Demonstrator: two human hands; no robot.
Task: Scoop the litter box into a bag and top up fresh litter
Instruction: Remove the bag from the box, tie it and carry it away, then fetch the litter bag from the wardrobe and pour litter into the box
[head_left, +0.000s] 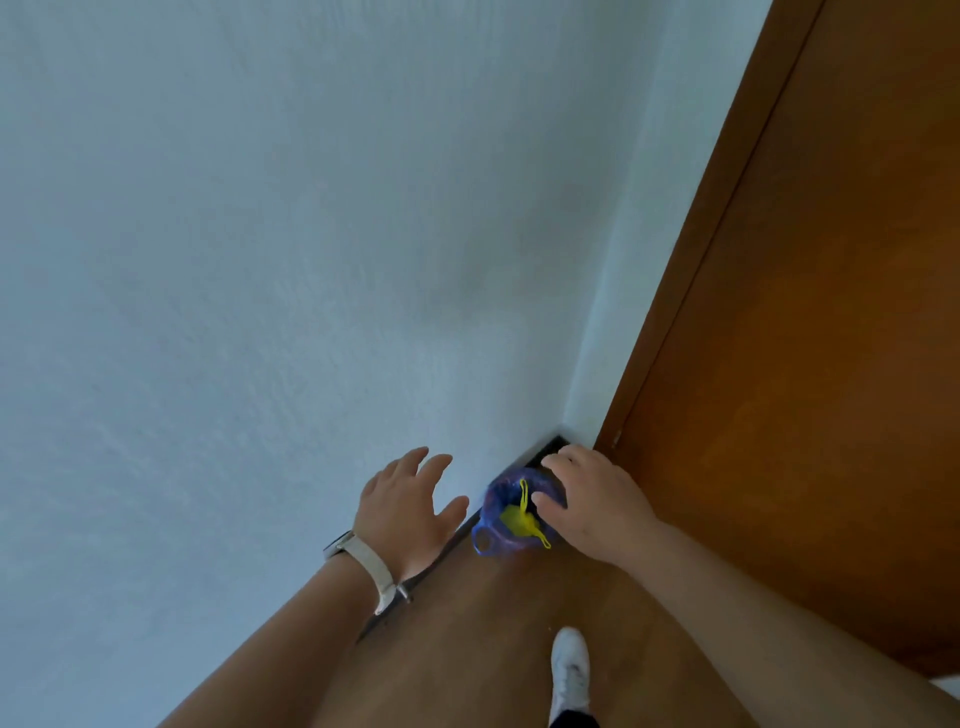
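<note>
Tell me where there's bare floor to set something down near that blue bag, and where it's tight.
Free: the wooden floor between the blue bag and the white shoe, bordered by the wall on the left. Crowded: the corner by the door, where the bag sits with the right hand over it and the left hand beside it.

**Blue bag in the corner**

A small translucent blue plastic bag (500, 512) sits on the brown wooden floor (467, 639), tucked into the corner where the white wall (260, 260) meets the orange-brown door (805, 364). Its top is bunched and crumpled, with one loop handle sticking out at the lower left. Yellow drawstring ties (523, 517) lie across its upper side.
</note>
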